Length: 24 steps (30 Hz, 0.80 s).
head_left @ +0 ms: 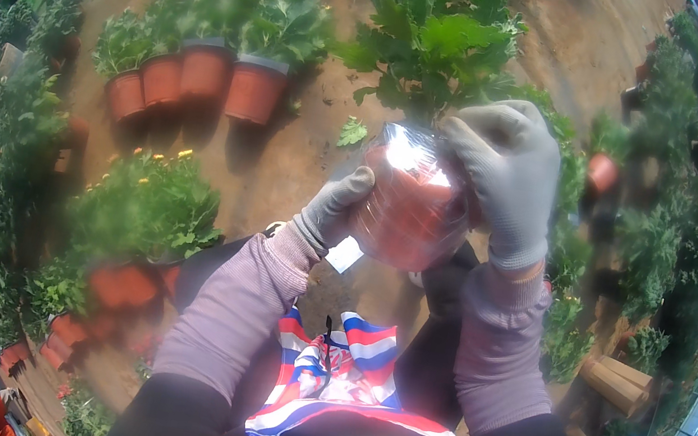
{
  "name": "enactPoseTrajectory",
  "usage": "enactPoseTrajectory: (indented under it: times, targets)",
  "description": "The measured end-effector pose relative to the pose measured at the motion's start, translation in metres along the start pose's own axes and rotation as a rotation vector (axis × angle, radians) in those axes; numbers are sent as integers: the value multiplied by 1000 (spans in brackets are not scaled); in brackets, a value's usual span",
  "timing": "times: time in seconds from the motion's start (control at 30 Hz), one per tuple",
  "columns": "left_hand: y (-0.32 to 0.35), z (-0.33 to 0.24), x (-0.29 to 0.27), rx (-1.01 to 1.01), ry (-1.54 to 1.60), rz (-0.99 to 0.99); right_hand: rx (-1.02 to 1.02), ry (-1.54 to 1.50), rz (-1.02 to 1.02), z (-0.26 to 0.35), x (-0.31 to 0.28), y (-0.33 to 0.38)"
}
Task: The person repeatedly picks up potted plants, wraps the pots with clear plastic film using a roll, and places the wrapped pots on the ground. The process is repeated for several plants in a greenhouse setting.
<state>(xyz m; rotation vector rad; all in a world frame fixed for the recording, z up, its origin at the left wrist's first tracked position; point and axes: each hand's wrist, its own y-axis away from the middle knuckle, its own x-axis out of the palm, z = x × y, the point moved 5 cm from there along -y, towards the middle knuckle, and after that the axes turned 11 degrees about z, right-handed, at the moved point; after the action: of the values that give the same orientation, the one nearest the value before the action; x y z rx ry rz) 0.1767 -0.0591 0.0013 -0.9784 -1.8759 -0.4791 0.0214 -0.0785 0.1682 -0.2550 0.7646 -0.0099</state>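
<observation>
A terracotta-coloured plant pot [408, 218] wrapped in shiny clear plastic film [406, 145] is held in front of me, tilted with its leafy green plant [437, 36] pointing away. My left hand [335, 205], in a grey knit glove, grips the pot's left side with the thumb on the film; its other fingers are hidden behind the pot. At the pot's upper right, my right hand [506, 174], gloved alike, has thumb and fingers pinched together on the film near the rim. The film's exact edge between those fingers cannot be made out.
Several potted plants with yellow buds stand at the left, including a terracotta pot [255, 92] and a bushy plant [155, 201]. A small white paper [344, 255] lies below the held pot. At the right are a plant row [659, 221] and a cardboard piece [615, 383].
</observation>
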Motion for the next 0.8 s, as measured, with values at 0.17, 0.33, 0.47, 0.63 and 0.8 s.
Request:
enactPoseTrajectory:
  times: [0.17,0.33,0.47,0.63,0.8]
  targets:
    - [-8,-13,2,159,-119,41,597,-920,42,-28,17,21]
    - [-20,-33,-8,284,-411,-103,195,-1633,239,-5,72,53]
    - [-31,-46,14,441,-448,-205,132,-1994,179,-28,86,58]
    - [-4,-87,88,639,-1170,-580,-43,-2242,207,-19,57,52]
    - [-18,-102,180,848,-1715,-711,-123,-1784,14,-7,30,43]
